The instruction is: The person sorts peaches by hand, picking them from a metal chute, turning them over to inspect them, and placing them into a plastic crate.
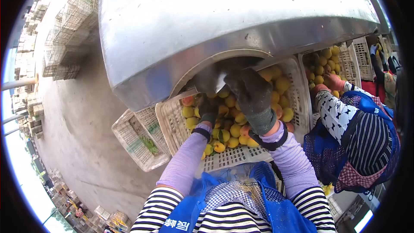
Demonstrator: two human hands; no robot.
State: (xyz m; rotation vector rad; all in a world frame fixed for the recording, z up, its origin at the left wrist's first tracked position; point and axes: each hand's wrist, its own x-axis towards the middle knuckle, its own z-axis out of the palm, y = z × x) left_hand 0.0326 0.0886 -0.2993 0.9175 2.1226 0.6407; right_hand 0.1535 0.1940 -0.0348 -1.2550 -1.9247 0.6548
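A white plastic crate (165,118) stands in front of me, holding many yellow peaches (233,142), some with a red blush. My left hand (208,108), in a dark glove, reaches over the peaches at the opening's lower edge; its fingers are lost in shadow and blur. Beside it, my right hand (249,95), also gloved, has its fingers curled under the opening. Next to those fingers shows a small bright white patch (221,82) I cannot identify. Above both hands is the rounded cut-out of a large metal machine housing (241,8).
To the left, a second white crate (142,142) with green leaves sits on the concrete floor (95,125). Stacked crates (71,34) stand farther off. At right, a co-worker in a striped head covering (370,142) has gloved hands (332,84) at another peach crate (348,64).
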